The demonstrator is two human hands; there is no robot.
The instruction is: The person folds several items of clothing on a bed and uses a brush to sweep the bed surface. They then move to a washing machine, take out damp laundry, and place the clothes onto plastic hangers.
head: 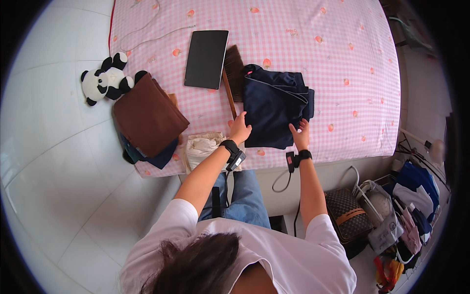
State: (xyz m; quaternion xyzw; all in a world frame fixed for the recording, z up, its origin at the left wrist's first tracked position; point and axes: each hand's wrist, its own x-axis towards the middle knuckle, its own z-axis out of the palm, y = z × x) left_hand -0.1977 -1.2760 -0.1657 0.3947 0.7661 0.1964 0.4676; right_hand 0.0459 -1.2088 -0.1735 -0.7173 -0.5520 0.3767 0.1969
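A folded dark navy garment [273,106] with thin light piping lies flat on a pink checked bed cover [352,143]. At its left edge, my left hand [240,129] touches the cloth with thumb and forefinger apart. My right hand [301,135] is at the lower right edge, thumb over the fabric and fingers spread; no bunched cloth shows in either hand. A brush with dark bristles [235,71] and a wooden handle [228,93] lies left of the garment, partly covered by it. Cream folded cloth [202,149] sits beside my left forearm.
A brown folded cloth [148,117] tops a pile at the bed's left edge, beside a panda plush toy [106,81]. A flat black device [206,59] partly overlaps the brush. A pale cable [158,35] lies behind. A brown patterned bag [347,213] stands below right.
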